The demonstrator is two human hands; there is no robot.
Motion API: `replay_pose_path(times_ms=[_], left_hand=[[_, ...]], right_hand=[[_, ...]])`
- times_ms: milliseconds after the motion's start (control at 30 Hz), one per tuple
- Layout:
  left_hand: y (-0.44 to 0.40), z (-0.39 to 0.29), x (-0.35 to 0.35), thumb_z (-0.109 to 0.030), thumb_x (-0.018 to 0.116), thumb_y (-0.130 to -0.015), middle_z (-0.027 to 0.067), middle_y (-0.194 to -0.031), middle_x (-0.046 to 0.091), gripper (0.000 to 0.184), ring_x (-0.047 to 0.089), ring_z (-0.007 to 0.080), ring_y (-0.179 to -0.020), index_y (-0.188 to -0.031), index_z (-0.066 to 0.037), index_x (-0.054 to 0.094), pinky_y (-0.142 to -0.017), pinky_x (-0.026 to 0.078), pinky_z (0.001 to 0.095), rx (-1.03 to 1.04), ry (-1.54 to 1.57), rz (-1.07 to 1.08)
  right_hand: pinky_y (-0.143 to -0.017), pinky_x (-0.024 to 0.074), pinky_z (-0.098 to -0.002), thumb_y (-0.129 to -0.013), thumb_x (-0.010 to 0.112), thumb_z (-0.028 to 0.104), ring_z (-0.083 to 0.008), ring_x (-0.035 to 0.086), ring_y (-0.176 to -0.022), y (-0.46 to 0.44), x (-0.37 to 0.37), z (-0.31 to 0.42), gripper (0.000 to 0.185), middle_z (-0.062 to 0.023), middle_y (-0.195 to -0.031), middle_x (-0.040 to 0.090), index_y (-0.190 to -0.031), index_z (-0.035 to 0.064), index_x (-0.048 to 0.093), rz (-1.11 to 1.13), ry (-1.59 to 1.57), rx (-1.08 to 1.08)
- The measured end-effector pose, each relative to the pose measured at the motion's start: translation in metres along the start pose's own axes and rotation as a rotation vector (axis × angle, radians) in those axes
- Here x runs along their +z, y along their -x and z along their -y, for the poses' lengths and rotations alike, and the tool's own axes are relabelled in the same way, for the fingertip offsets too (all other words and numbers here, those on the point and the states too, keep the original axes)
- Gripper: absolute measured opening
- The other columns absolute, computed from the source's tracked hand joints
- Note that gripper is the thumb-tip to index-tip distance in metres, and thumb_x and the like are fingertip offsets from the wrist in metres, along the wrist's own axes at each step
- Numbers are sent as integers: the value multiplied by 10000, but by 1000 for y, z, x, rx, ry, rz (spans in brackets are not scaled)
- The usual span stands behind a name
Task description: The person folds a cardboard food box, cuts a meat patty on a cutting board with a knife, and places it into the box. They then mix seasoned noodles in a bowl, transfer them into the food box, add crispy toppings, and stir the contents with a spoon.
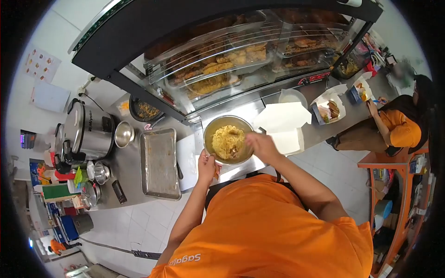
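A metal bowl [209, 127] with yellow noodles [227, 142] in it stands on the counter in front of me. My left hand [208, 167] is at the bowl's lower left rim, its fingers closed; what they grip is hard to make out. Over the bowl's right rim is my right hand [263, 147], closed and slightly blurred, and anything in it is hidden. Just right of the bowl lies an open white takeaway box [282, 118]. To the left is an empty metal tray [159, 162].
A glass display case of fried food [222, 65] stands behind the bowl. At the left are a large cooker [85, 129], a small steel bowl [124, 134] and a black pan [143, 110]. Filled boxes [328, 110] and a co-worker [401, 125] are at the right.
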State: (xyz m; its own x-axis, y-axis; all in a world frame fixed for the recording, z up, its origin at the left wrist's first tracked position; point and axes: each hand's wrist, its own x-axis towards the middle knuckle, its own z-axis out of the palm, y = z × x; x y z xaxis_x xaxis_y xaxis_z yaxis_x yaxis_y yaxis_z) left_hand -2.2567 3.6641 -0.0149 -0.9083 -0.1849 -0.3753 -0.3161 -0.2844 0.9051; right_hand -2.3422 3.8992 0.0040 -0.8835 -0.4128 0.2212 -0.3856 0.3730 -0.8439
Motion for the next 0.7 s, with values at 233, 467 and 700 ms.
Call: replay_pose_path(times_ms=[233, 467, 700], left_hand=[[7, -7, 2, -85, 430, -1002, 66, -621, 569, 109, 451, 99, -349, -1082, -54, 497, -381, 414, 230, -9, -26, -43], [-3, 7, 5, -85, 434, -1003, 60, -649, 582, 101, 445, 102, -350, -1084, -57, 489, -399, 425, 228, 43, 45, -24], [-5, 15, -9, -74, 430, -1000, 61, -655, 592, 128, 457, 99, -363, -1113, -46, 485, -412, 435, 236, 20, -82, 23]], right_hand=[[-596, 532, -332, -1043, 444, 184, -210, 662, -646, 7, 15, 17, 290, -135, -779, 697, -991, -33, 630, 126, -202, 253], [-683, 534, -419, -1021, 465, 208, -364, 661, -720, -7, 22, 1, 270, -176, -797, 674, -986, 1, 634, -18, 25, 139], [-713, 523, -449, -1020, 464, 227, -393, 654, -788, -13, 0, -4, 288, -225, -849, 663, -1023, -3, 639, -35, 85, 64]])
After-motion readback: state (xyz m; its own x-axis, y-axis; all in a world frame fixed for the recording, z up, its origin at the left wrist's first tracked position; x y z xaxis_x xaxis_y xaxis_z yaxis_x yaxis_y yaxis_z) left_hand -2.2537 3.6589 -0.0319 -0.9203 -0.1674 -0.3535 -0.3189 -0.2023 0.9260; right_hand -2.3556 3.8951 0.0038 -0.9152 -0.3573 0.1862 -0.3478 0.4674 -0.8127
